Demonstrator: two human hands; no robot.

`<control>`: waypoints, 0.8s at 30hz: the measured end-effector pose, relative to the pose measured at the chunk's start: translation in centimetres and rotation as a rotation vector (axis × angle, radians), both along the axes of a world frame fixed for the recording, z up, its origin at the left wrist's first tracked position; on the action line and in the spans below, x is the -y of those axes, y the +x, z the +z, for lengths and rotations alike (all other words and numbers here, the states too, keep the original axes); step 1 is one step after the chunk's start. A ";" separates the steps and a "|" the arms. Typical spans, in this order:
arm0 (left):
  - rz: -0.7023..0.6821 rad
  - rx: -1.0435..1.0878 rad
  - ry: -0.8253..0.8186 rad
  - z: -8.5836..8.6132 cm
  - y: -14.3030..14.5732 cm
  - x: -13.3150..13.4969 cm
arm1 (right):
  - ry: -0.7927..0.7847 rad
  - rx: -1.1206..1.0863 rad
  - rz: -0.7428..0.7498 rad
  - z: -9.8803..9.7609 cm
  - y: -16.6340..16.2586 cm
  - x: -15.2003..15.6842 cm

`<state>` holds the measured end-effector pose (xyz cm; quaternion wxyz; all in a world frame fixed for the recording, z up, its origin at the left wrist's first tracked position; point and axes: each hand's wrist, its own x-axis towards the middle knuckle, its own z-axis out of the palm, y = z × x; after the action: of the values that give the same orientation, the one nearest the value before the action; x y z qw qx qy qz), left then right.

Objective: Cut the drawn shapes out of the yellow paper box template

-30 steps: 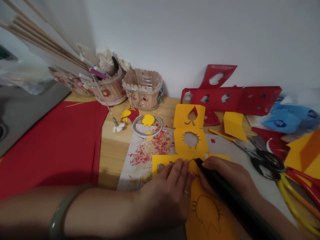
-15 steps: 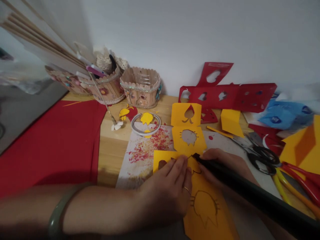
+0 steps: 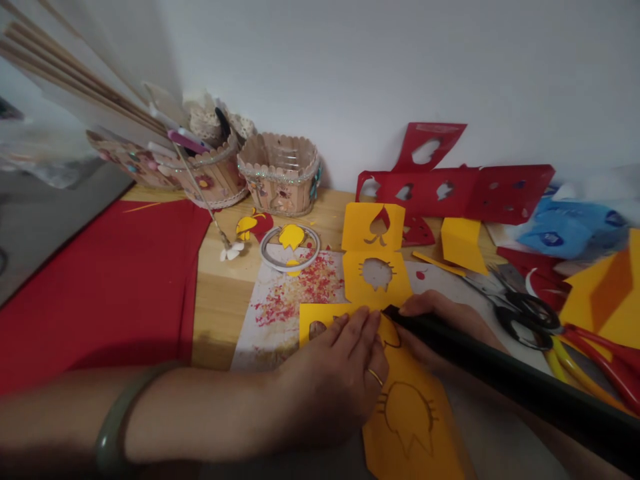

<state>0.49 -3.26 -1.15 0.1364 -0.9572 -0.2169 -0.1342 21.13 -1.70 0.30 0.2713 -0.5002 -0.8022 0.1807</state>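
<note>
A yellow card sheet [image 3: 406, 407] lies unfolded before me, with folded panels, cut-out shapes and a drawn cat-head outline with whiskers. My left hand [image 3: 333, 373] lies flat across its middle, fingers stretched out and pressing it down; part of the drawing is hidden beneath. In my right hand [image 3: 450, 320], closed, is a long black craft knife [image 3: 480, 363]. Its thin tip meets the card just beside my left fingertips and is hard to make out. Under the card rests a stained white sheet [image 3: 300, 293] speckled red and yellow.
Scissors [image 3: 533, 313] with black, red and yellow handles lie at the right. A red cut-out card [image 3: 425, 193] leans on the wall near a blue packet [image 3: 565, 227]. Wooden-stick baskets [image 3: 280, 177] stand at the back, a grey ring [image 3: 265, 260] before them. Red sheets [image 3: 100, 287] cover the left.
The yellow card has turned slightly and its left flap has shifted left. My left fingers have moved a little up, close to the knife tip. The right hand still grips the knife.
</note>
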 end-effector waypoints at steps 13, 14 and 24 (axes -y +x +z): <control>0.011 -0.031 -0.012 0.1 0.0 0.1 | -0.085 -0.002 0.102 0.4 0.7 0.0; 0.014 -0.020 -0.006 0.0 0.1 0.1 | -0.088 -0.003 0.110 0.3 0.8 0.0; 0.026 0.016 -0.011 0.1 0.1 0.2 | -0.133 0.021 0.162 0.1 1.6 0.0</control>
<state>0.55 -3.48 -1.09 0.1311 -0.9540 -0.2313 -0.1387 22.75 -1.73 0.36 0.2136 -0.4524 -0.8291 0.2495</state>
